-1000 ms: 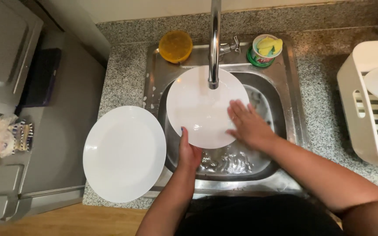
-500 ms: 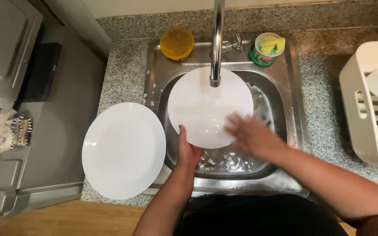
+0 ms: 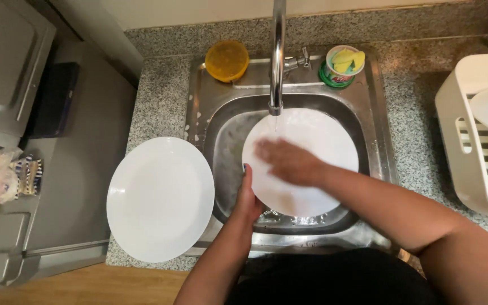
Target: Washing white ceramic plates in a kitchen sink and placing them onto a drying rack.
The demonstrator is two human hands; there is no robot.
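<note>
- While my left hand (image 3: 248,197) grips the white plate (image 3: 312,169) by its near-left rim over the sink (image 3: 227,121), I'd keep it tilted under the tap (image 3: 276,62) so water sheets off.
- My right hand (image 3: 289,161) lies open and flat on the plate's face; rubbing in firm circles to the rim seems best.
- Compared with a second ago, the plate sits further right and lower, and my right hand has swept leftward across it.
- A second white plate (image 3: 159,197) rests on the desk (image 3: 153,96).

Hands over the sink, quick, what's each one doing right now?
Left hand: closed on the near-left rim of the white plate under the faucet.
Right hand: open, fingers flat on the plate's face, holding nothing; blurred.
</note>
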